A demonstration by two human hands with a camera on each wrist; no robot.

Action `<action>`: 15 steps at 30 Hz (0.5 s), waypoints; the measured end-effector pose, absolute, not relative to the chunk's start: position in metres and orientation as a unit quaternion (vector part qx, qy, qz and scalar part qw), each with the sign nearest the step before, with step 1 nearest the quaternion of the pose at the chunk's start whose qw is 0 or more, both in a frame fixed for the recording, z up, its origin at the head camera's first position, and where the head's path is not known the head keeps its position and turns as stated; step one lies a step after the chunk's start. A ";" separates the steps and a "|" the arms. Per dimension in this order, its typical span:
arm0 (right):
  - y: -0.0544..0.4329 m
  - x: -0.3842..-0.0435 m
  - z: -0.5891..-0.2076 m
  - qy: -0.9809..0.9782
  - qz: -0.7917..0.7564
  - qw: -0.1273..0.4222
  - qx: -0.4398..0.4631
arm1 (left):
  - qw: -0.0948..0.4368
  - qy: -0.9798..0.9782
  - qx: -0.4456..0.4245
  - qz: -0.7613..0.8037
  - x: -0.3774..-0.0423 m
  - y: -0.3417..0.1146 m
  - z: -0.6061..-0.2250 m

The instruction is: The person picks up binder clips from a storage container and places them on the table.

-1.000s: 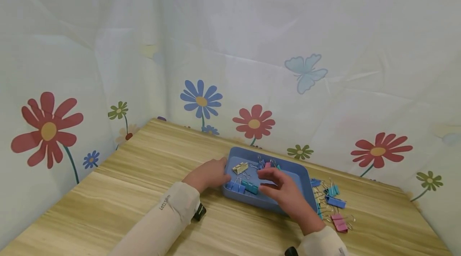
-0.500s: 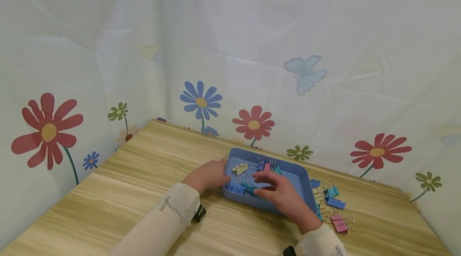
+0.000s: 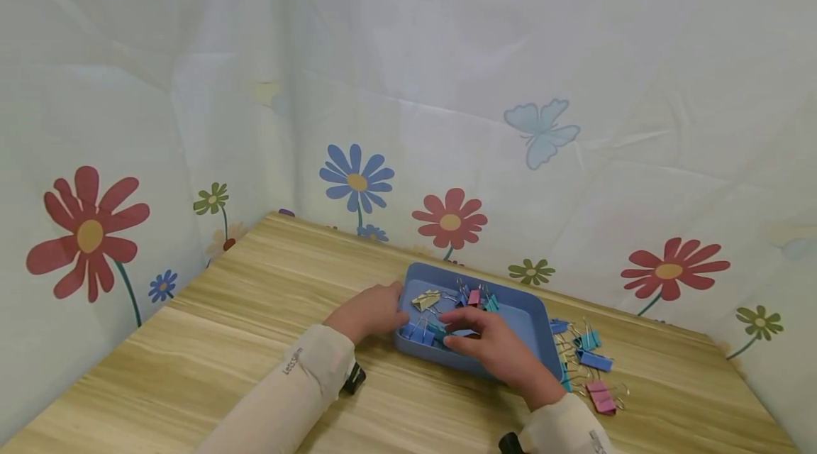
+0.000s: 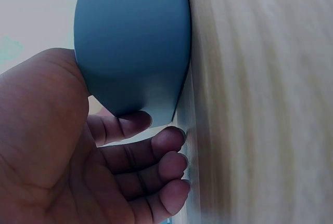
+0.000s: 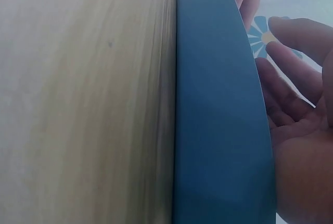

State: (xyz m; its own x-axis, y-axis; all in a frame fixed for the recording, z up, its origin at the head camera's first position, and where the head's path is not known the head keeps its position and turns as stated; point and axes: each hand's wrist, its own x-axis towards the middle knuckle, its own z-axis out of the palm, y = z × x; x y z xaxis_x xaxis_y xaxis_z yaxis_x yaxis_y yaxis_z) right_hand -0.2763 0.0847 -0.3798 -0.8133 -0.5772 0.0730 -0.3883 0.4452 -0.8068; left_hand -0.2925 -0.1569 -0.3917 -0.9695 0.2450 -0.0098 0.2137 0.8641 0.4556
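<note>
My left hand (image 3: 373,311) grips the left end of a shallow blue tray (image 3: 536,308); in the left wrist view its fingers (image 4: 169,167) curl against the tray's outer wall. Over the tray's inside, my right hand (image 3: 498,347) reaches in with thumb and forefinger apart. Their tips are right by a teal binder clip (image 3: 437,331), partly hidden by the hand. A blue binder clip (image 3: 418,332) lies left of it, and a yellow binder clip (image 3: 425,300) farther back. In the right wrist view the tray's wall hides part of the right hand (image 5: 299,89).
At the tray's back wall stand a pink binder clip (image 3: 474,297) and a teal one beside a blue one. Several more lie on the wooden table (image 3: 255,340) right of the tray, among them a pink clip (image 3: 601,397) and a blue clip (image 3: 594,360). A flowered curtain (image 3: 408,120) hangs behind.
My right hand has shifted left inside the tray, up to the teal binder clip. The left hand and the tray have stayed in place.
</note>
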 end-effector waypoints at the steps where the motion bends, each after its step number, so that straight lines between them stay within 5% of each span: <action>1: 0.084 -0.276 -0.380 0.845 -0.441 0.108 -0.284 | 0.034 0.965 0.119 0.231 -0.293 -0.157 -0.392; 15: 0.076 -0.274 -0.380 0.872 -0.388 0.045 -0.295 | 0.035 0.966 0.115 0.227 -0.292 -0.157 -0.391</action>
